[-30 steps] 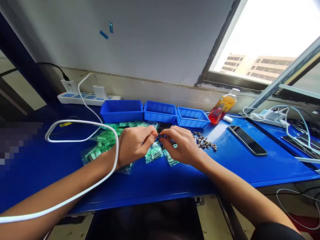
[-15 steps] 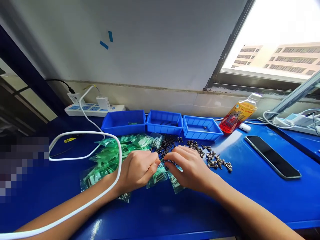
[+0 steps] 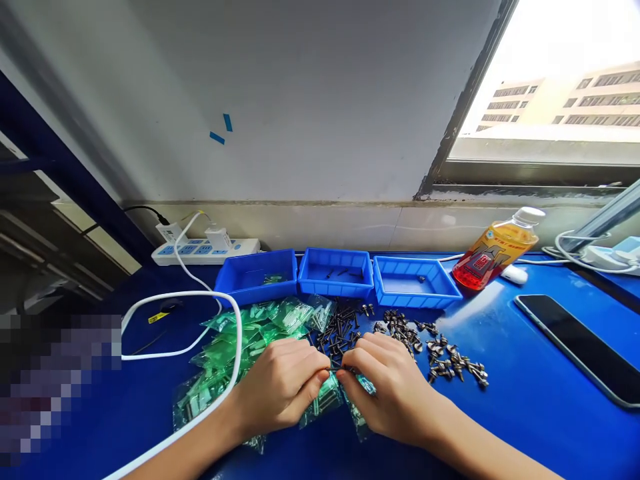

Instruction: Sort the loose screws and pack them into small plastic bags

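Observation:
My left hand (image 3: 281, 388) and my right hand (image 3: 391, 391) meet fingertip to fingertip over the blue table (image 3: 505, 400), pinching a small dark screw (image 3: 334, 369) between them. Under the hands lie green plastic packets (image 3: 250, 337) of small parts. Just beyond the fingers is a pile of black screws (image 3: 340, 330); a scatter of grey screws (image 3: 440, 350) lies to its right. Three blue bins (image 3: 337, 272) stand in a row behind the piles.
A white cable (image 3: 200, 297) loops across the left of the table and over my left forearm. A power strip (image 3: 205, 248) lies by the wall. An orange drink bottle (image 3: 495, 257) lies at right, with a black phone (image 3: 580, 347) nearer me.
The view has tilted up, so hands and bins sit lower in the picture. My fingertips stay pinched together over the packets; nothing on the table has moved.

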`<state>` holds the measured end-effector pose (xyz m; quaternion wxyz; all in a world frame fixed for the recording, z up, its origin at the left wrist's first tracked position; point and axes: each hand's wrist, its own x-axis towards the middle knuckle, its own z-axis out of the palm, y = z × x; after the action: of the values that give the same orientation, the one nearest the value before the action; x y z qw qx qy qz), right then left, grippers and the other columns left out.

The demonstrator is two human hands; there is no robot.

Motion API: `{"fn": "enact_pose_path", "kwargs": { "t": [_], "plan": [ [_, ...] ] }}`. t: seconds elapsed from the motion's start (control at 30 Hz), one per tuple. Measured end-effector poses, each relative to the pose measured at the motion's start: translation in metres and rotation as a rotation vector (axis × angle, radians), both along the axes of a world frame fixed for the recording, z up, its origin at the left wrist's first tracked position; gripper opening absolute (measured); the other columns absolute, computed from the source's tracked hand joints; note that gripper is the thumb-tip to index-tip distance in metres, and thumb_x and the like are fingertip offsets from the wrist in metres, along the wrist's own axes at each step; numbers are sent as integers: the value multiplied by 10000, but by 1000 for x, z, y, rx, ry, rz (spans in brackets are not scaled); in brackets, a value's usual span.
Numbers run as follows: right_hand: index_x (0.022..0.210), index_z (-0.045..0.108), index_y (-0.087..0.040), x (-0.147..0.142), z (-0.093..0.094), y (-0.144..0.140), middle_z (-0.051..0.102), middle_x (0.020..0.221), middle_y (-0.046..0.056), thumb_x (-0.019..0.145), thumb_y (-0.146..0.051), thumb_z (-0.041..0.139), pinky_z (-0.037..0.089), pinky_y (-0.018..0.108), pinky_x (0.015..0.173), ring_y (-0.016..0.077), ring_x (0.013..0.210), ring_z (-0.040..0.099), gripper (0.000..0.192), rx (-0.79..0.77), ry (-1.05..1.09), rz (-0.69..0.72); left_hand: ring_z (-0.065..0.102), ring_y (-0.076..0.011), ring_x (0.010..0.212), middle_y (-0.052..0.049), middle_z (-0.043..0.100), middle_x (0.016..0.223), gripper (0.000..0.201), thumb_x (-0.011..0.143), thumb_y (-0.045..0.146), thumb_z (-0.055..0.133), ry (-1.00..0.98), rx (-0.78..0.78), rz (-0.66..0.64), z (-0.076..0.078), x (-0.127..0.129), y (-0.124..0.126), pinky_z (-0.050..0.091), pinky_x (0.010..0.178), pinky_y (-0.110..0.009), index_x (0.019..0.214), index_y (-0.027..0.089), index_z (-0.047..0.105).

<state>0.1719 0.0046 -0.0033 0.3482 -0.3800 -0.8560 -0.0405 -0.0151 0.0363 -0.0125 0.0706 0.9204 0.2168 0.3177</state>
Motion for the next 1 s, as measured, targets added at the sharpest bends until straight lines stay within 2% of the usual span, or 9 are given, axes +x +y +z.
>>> {"fn": "enact_pose_path", "kwargs": {
  "t": [0.23, 0.53, 0.67, 0.8, 0.9, 1.0],
  "plan": [
    [898, 532, -179, 3, -1, -3, 590, 636, -5, 870, -186, 440, 352, 255, 559, 120, 552, 482, 97, -20, 1, 59, 429, -118, 508, 19, 530, 557, 221, 877, 146, 352, -1, -18, 19, 1, -3, -1, 299, 505, -255, 731, 175, 515],
    [830, 538, -174, 7, 5, 2, 514, 540, -29, 887, -135, 411, 289, 256, 526, 112, 501, 401, 145, -19, -111, 108, 411, -125, 496, 10, 509, 552, 276, 891, 142, 293, 67, -49, -7, 0, 1, 3, 284, 500, -266, 698, 168, 488],
    [785, 533, -177, 8, 7, 0, 521, 534, -31, 863, -147, 440, 310, 252, 517, 103, 484, 412, 125, -50, -83, 73, 449, -131, 527, 5, 542, 592, 268, 901, 166, 309, 101, -101, -9, -3, 1, 5, 309, 520, -263, 724, 175, 510],
    [786, 529, -179, 10, 7, 6, 504, 493, -53, 838, -170, 470, 332, 225, 480, 80, 432, 420, 80, -13, 49, 16, 525, -142, 625, -4, 602, 699, 229, 908, 217, 360, 177, -185, 88, 2, -3, 3, 376, 593, -265, 818, 186, 569],
    [813, 541, -176, 17, 7, 27, 470, 450, -79, 837, -165, 501, 345, 196, 450, 57, 379, 408, 49, 104, 124, -103, 548, -166, 701, -15, 615, 768, 183, 885, 220, 408, 300, -205, 156, 8, -5, -2, 396, 634, -281, 883, 194, 589],
    [825, 566, -169, 25, 10, 57, 433, 421, -85, 845, -203, 496, 310, 196, 416, 56, 355, 370, 80, 204, 85, -234, 544, -191, 741, -24, 606, 803, 155, 868, 225, 443, 402, -177, 190, 10, -5, -8, 396, 665, -311, 887, 197, 595]
  ]
}}
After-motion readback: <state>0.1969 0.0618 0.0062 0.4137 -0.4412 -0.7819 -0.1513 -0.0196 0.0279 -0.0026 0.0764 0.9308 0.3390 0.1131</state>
